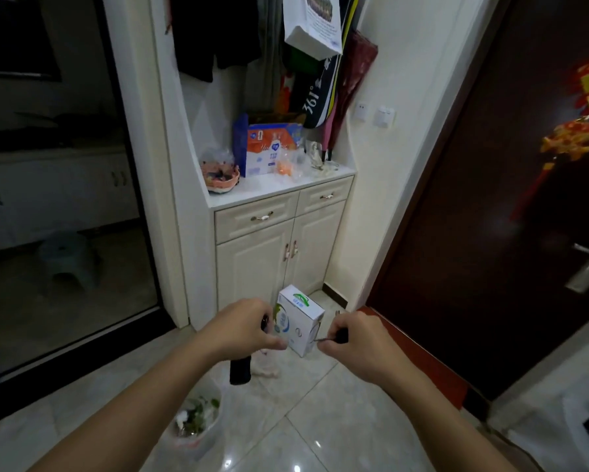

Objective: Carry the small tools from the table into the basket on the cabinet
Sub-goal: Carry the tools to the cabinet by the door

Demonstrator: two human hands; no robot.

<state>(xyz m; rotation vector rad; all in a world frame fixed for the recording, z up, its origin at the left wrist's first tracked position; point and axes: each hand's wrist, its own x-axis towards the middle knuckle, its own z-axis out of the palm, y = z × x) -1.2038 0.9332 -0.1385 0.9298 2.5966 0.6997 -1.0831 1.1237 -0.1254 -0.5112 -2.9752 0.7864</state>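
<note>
My left hand (pixel 249 330) is closed around a black-handled tool (pixel 240 367) whose thick handle hangs below the fist. In my right hand (pixel 358 338) sits a small tool with a dark grip and a thin metal tip (pixel 334 338) pointing left. Both hands are held out in front of me, low, above the floor. The small woven basket (pixel 222 178) with a pink rim stands on the left end of the white cabinet top (pixel 269 192), well ahead of and above my hands. It holds some dark and orange items.
A blue and orange carton (pixel 266 148), plastic bags and umbrellas crowd the cabinet top. A white milk carton (pixel 300 321) stands on the tiled floor before the cabinet doors. A bag of greens (pixel 197 417) lies at lower left. A dark door (pixel 525 199) is right, a glass sliding door left.
</note>
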